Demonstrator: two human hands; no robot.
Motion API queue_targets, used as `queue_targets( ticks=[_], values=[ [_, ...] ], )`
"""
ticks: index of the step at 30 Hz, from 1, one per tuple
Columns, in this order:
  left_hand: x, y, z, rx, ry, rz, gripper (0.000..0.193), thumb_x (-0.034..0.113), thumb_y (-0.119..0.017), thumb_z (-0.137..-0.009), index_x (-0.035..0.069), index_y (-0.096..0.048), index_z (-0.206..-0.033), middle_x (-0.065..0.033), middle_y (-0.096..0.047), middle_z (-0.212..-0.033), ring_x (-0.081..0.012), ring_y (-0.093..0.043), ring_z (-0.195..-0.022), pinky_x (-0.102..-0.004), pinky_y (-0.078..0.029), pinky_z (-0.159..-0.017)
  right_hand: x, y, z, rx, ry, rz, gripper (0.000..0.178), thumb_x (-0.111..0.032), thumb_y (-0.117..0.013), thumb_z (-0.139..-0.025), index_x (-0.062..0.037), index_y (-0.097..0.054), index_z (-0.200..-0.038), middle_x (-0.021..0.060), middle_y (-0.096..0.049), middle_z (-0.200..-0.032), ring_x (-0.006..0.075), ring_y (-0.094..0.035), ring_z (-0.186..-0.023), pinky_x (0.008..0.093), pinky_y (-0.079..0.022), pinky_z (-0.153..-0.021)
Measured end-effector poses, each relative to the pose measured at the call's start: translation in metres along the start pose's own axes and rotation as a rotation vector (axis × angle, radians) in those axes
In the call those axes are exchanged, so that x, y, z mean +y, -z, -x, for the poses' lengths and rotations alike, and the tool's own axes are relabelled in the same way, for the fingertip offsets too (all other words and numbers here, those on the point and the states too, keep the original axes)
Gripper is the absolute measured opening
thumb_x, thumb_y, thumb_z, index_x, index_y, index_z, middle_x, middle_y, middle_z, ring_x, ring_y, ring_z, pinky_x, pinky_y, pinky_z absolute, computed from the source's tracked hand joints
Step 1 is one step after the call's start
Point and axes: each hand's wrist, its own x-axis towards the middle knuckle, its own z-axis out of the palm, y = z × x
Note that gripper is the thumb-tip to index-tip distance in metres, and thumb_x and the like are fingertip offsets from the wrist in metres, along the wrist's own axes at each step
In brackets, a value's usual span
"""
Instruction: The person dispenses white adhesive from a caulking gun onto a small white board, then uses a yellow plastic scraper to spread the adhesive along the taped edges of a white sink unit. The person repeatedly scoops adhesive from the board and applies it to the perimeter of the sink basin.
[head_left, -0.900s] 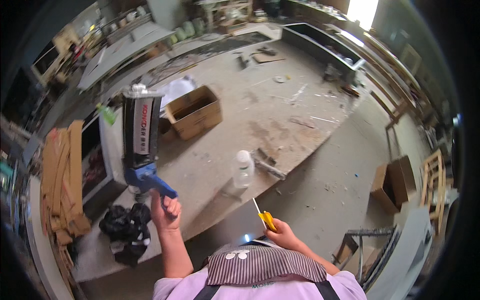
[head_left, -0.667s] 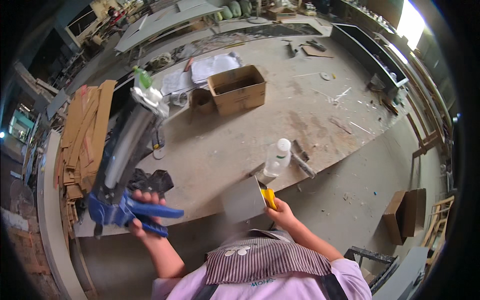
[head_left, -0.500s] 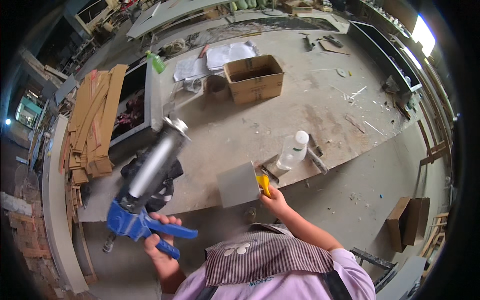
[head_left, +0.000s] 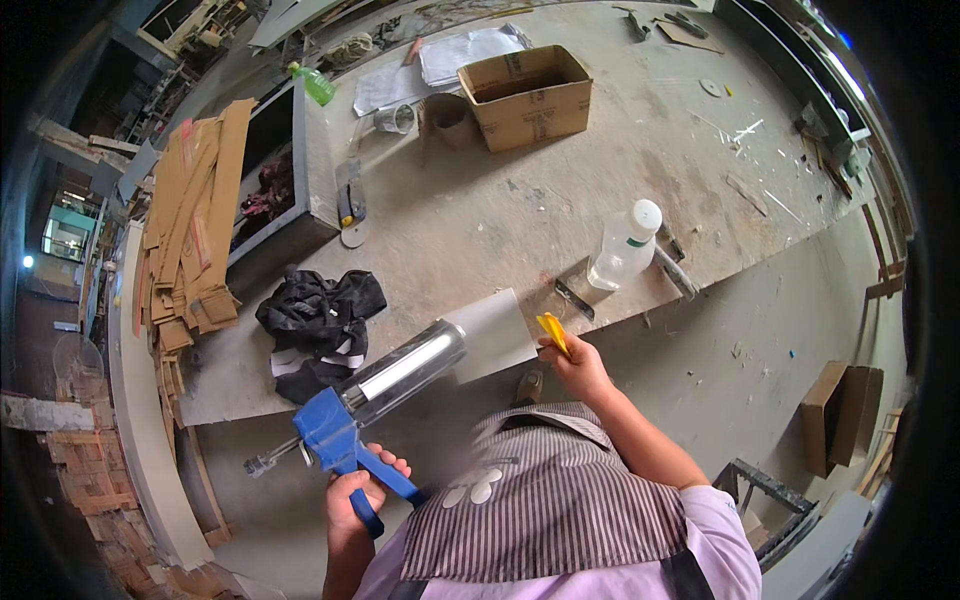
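My left hand (head_left: 358,494) is closed round the handle and trigger of a blue caulking gun (head_left: 330,428). Its silvery barrel (head_left: 408,374) points up and to the right, with the front end over a pale grey panel (head_left: 497,332) at the near table edge. My right hand (head_left: 580,366) grips a small yellow tool (head_left: 553,332) just right of that panel; its exact kind is not clear. A clear bottle with a white cap (head_left: 622,250) stands beyond my right hand. A crumpled black cloth (head_left: 318,318) lies on the table beyond the gun.
On the table (head_left: 450,235) are an open cardboard box (head_left: 535,112), a plastic cup (head_left: 395,120), papers (head_left: 455,62) and a grey open frame (head_left: 318,185). Flattened cardboard strips (head_left: 195,215) are stacked at the left. Another box (head_left: 840,415) sits on the floor at right.
The caulking gun has swung down to the right, its barrel now lower and nearer the panel. My right hand, still with the yellow tool, shows slightly farther right. The view has shifted.
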Motion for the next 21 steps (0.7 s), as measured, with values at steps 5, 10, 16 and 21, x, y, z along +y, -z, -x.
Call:
queue_targets(
  ticks=[5,10,16,21],
  values=[
    [0.015,-0.006,-0.006,0.003,-0.007,-0.092,0.048,0.014,-0.065,-0.078,0.003,-0.056,-0.123,-0.0154,-0.065,-0.112,-0.0371,-0.062,-0.111,-0.0568,-0.043,-0.104,-0.03,-0.015,-0.04,-0.098,-0.14,-0.384,0.029,-0.026,-0.056,-0.101,-0.0046,-0.062,-0.12,0.0007,-0.065,-0.099,0.0111,-0.059,-0.083,0.0275,-0.05,-0.076],
    [0.022,-0.008,-0.012,0.002,-0.041,-0.047,0.046,0.009,-0.061,-0.078,-0.001,-0.057,-0.122,-0.0195,-0.066,-0.112,-0.04,-0.062,-0.11,-0.0577,-0.044,-0.104,0.018,-0.061,-0.051,0.001,-0.009,-0.35,0.03,-0.03,-0.057,-0.101,-0.0064,-0.063,-0.118,-0.001,-0.063,-0.1,0.0108,-0.057,-0.092,0.0285,-0.048,-0.083],
    [0.022,-0.003,-0.019,0.01,-0.009,-0.045,0.045,0.008,-0.06,-0.077,-0.002,-0.058,-0.121,-0.0197,-0.066,-0.111,-0.0404,-0.062,-0.11,-0.0581,-0.044,-0.103,0.002,-0.052,0.016,-0.465,-0.186,-0.336,0.026,-0.022,-0.055,-0.102,-0.0032,-0.062,-0.118,0.0038,-0.066,-0.108,0.0139,-0.059,-0.103,0.0317,-0.048,-0.092],
    [0.021,-0.005,-0.029,0.033,0.067,-0.096,0.047,0.011,-0.062,-0.076,-0.001,-0.058,-0.122,-0.0185,-0.065,-0.11,-0.0392,-0.062,-0.109,-0.0574,-0.044,-0.103,-0.002,-0.002,0.014,-0.143,-0.173,-0.366,0.023,-0.012,-0.048,-0.103,-0.0028,-0.057,-0.122,0.0042,-0.063,-0.109,0.0135,-0.061,-0.097,0.0273,-0.049,-0.084]
  ],
)
